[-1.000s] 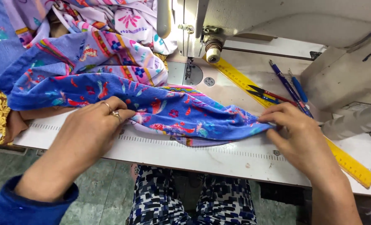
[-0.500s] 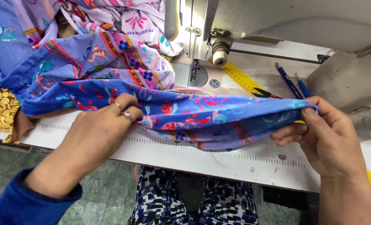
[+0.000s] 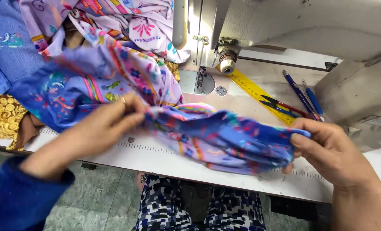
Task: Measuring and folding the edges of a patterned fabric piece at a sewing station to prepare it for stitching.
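Here we pinch the printed blue fabric (image 3: 224, 137) at both ends: our left hand (image 3: 100, 128) closes on it near the middle, our right hand (image 3: 331, 152) grips its far end. It hangs stretched just above the white sewing table (image 3: 164, 156), before the sewing machine (image 3: 250, 25) and yellow ruler (image 3: 259, 92).

Fabric (image 3: 224, 137) blue-purple, multicolour print; ruler (image 3: 254, 92) yellow.

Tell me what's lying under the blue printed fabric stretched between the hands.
Under the blue printed fabric stretched between the left hand and right hand, the white table edge with its printed ruler marks shows. The yellow ruler runs beneath it; that covered stretch is hidden.
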